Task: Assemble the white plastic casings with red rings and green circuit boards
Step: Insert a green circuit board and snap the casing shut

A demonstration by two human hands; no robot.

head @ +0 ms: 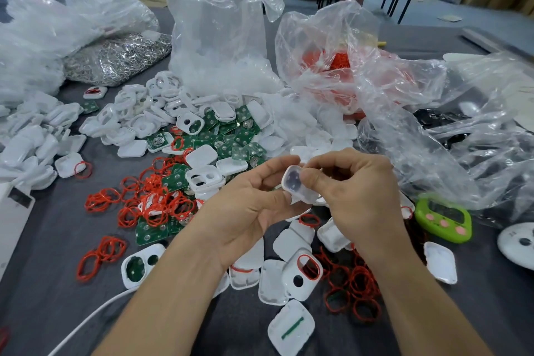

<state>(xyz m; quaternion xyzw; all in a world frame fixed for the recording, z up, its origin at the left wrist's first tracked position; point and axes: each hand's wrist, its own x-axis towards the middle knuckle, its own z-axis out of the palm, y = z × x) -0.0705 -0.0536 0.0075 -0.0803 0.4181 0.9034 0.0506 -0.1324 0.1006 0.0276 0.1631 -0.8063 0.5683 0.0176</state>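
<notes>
Both hands pinch one white casing point(294, 184) above the grey surface point(52, 240), the left hand point(251, 205) curled under its near edge, the right hand point(355, 191) gripping its top with thumb and fingers, red rings point(156, 202) and green boards point(231, 136) heaped just beyond and left of the left hand.

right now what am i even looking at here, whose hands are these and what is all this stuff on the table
There is no machine here. A person works with bare hands, and the one picture comes from a camera worn on their head, looking forward and down. The left hand and right hand together pinch one small white casing above a grey table. On the table lie heaps of loose white casings, red rings and green circuit boards, with clear plastic bags behind them. What looks like a small green timer sits at the right.
</notes>
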